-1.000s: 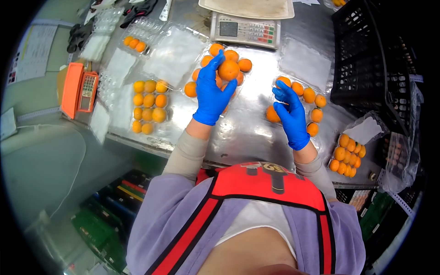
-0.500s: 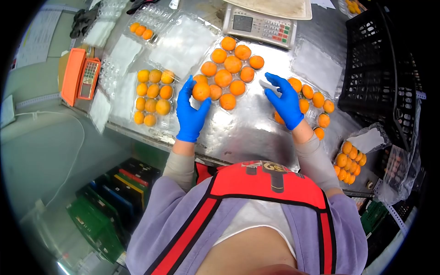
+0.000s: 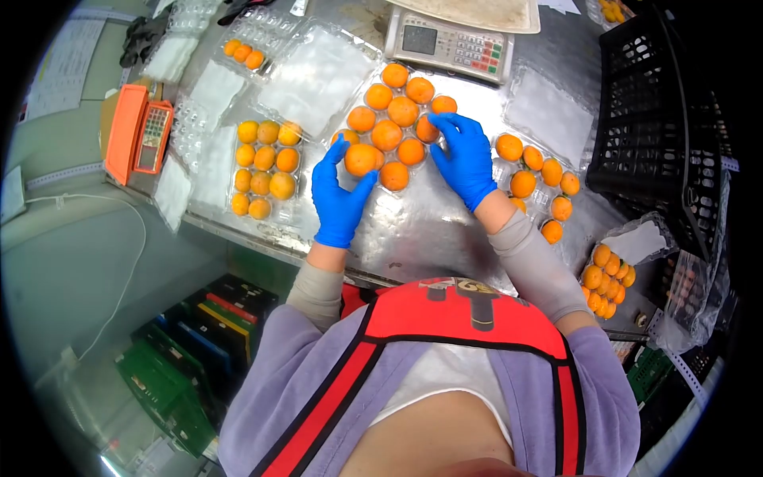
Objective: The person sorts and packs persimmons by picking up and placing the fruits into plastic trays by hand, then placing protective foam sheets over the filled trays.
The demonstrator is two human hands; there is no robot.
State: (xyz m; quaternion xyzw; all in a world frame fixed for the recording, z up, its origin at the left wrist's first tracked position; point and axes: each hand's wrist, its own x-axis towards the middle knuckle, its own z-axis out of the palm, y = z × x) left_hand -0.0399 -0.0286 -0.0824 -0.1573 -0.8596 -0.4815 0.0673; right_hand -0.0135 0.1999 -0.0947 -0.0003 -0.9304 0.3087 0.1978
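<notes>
In front of me a clear moulded plastic tray (image 3: 380, 192) carries several round orange fruits. My left hand (image 3: 338, 199), in a blue glove, has its thumb and fingers around one larger orange fruit (image 3: 360, 160) at the tray's lower left. That fruit partly covers its neighbours. My right hand (image 3: 465, 157), gloved in blue too, reaches in from the other side with its thumb and fingertips about another orange fruit (image 3: 427, 129) on the right edge. How firmly it grips cannot be seen.
More filled trays hold yellow-orange fruit (image 3: 260, 159) at left and orange fruit (image 3: 551, 172) at right. Behind stands a digital scale (image 3: 451, 46). A black crate (image 3: 660, 135) borders the right side. An orange scale (image 3: 137, 131) sits left, near white-padded trays (image 3: 318, 75).
My right hand has moved left from beside the right tray to the middle tray's fruit. My left hand and its fruit have shifted slightly right.
</notes>
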